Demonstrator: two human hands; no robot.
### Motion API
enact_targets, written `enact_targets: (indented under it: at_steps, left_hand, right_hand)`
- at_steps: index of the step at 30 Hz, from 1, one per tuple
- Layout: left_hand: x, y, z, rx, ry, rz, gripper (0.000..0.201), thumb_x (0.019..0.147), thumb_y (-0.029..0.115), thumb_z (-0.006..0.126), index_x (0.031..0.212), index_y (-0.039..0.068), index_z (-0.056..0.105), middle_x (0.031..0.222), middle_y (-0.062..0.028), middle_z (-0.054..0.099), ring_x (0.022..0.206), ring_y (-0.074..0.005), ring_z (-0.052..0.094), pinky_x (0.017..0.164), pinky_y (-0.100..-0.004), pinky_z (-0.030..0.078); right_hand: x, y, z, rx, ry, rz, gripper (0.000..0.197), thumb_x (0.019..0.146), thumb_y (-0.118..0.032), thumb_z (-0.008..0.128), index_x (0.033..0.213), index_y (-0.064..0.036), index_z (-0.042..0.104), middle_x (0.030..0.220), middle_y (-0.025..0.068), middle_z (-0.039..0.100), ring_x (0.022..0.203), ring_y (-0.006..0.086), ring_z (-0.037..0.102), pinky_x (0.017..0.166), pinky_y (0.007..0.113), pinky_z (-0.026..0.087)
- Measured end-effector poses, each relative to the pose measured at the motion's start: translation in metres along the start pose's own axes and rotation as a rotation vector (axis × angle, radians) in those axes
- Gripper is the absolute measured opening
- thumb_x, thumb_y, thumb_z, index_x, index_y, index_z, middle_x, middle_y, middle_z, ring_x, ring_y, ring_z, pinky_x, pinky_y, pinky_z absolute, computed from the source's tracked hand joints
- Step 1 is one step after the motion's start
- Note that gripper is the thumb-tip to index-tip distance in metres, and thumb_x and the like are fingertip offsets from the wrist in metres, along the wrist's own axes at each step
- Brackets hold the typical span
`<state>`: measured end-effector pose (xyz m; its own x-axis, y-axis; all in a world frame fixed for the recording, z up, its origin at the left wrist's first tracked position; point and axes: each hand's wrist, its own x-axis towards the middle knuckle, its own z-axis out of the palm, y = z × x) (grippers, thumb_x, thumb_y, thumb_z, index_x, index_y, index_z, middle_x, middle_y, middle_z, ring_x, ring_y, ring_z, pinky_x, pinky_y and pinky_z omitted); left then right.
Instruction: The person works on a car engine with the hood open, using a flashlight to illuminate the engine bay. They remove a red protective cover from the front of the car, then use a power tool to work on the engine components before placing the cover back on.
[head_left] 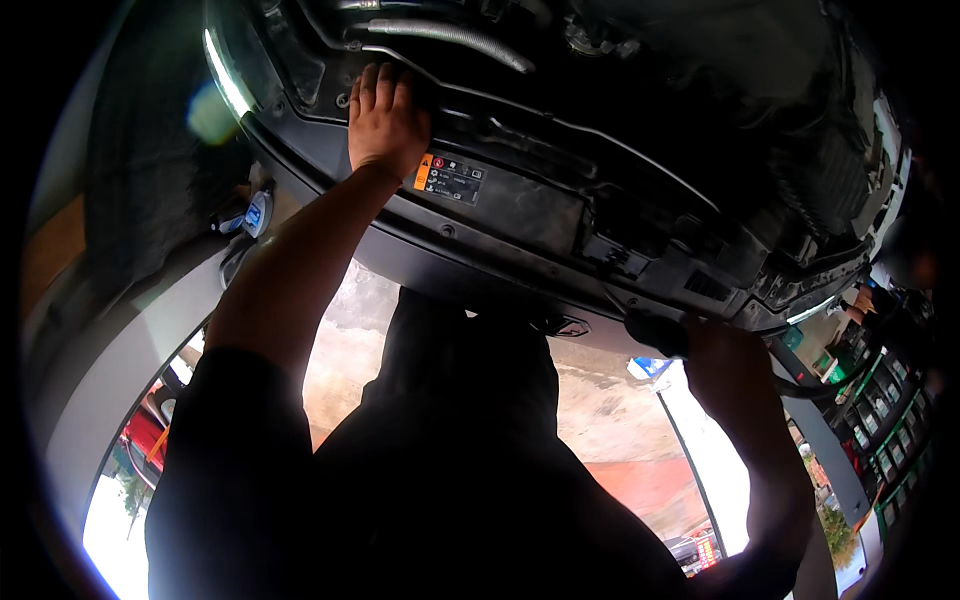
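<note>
My left hand (388, 122) lies with its fingers stretched out on the black plastic cover (535, 222) along the front edge of a car's engine bay. Just beside it is a warning label (453, 180) with an orange strip. My right hand (728, 362), in deep shadow, is closed around a dark-handled tool (655, 332) with a thin shaft, much like a screwdriver. Its shaft slants up and left toward a recess (615, 250) in the cover that looks like the hood latch. The tip is too dark to make out.
A silvery corrugated hose (450, 40) and a thin pale line (640, 150) run across the bay. The front bumper (430, 262) curves below the cover. Blue-labelled bottles (255, 212) stand at left. A rack with several small bins (885, 430) and another person's hand (858, 300) are at right.
</note>
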<state>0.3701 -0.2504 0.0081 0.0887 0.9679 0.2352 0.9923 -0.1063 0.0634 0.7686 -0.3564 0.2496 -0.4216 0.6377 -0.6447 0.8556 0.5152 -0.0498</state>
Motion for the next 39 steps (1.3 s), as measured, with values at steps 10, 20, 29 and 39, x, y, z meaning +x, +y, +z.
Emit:
enact_targets:
  at_steps: [10,20,29,39]
  left_hand:
    - [-0.003,-0.006,-0.001,-0.053,-0.027,-0.037,0.053,0.087,0.025,0.055,0.136,0.005,0.049,0.143,-0.0169,0.045,0.141,-0.035,0.034,0.12,-0.046,0.023]
    - [-0.005,-0.007,0.002,-0.15,-0.026,-0.043,0.052,0.09,0.028,0.054,0.136,0.003,0.049,0.145,-0.0161,0.044,0.141,-0.0347,0.033,0.12,-0.0466,0.022]
    - [-0.002,-0.006,-0.004,-0.091,-0.074,-0.034,0.054,0.089,0.029,0.054,0.137,0.003,0.05,0.145,-0.0168,0.043,0.142,-0.0355,0.033,0.12,-0.0465,0.022]
    - [-0.002,-0.005,0.002,0.001,-0.075,-0.026,0.053,0.091,0.032,0.048,0.136,0.003,0.051,0.147,-0.0178,0.042,0.143,-0.036,0.03,0.121,-0.0471,0.019]
  right_hand:
    - [0.071,-0.041,0.017,-0.3,0.074,-0.008,0.015,0.085,-0.011,0.058,0.099,-0.0087,0.063,0.066,0.0064,0.066,0.062,0.0233,0.069,0.053,0.037,0.054]
    - [0.126,-0.034,0.016,-0.406,-0.212,0.141,0.026,0.087,-0.012,0.058,0.112,-0.0151,0.067,0.078,0.0077,0.071,0.077,0.0308,0.072,0.064,0.044,0.056]
    - [0.125,-0.044,0.025,-0.439,-0.17,0.168,0.022,0.088,-0.013,0.057,0.108,-0.015,0.068,0.08,0.0084,0.072,0.075,0.0288,0.072,0.061,0.042,0.057]
    - [0.076,-0.047,0.028,-0.273,-0.04,0.178,0.023,0.086,-0.01,0.056,0.106,-0.0115,0.066,0.073,0.0097,0.07,0.073,0.0286,0.072,0.062,0.043,0.057]
